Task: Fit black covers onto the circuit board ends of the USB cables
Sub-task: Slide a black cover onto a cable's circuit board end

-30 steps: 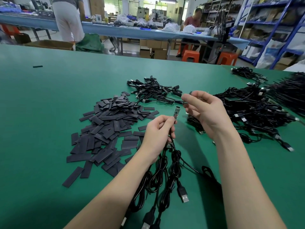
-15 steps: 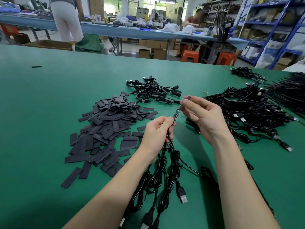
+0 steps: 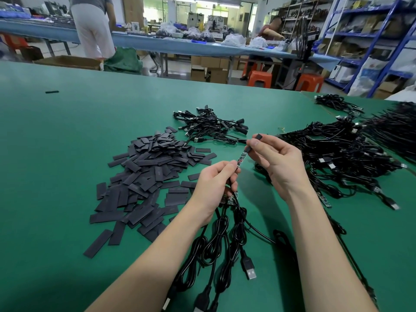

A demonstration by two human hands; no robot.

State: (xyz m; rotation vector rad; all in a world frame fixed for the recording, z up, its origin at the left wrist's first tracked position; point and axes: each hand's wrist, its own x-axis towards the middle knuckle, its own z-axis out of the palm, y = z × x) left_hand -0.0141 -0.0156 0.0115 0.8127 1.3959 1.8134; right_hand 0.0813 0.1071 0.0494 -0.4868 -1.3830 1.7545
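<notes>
My left hand grips a bundle of black USB cables and pinches one narrow circuit board that sticks up and to the right. My right hand holds a black cover between thumb and fingers, its lower mouth over the tip of that board. The cover's top end pokes out above my fingers. A heap of flat black covers lies on the green table left of my hands.
A tangle of cables lies beyond my hands. A bigger pile of cables fills the right side, and more at the far right edge. Two people are at a blue bench behind; orange stools and shelves stand at the back right.
My right hand came down and left toward the left hand, bringing the cover's mouth onto the tip of the board. The left hand has stayed put.
</notes>
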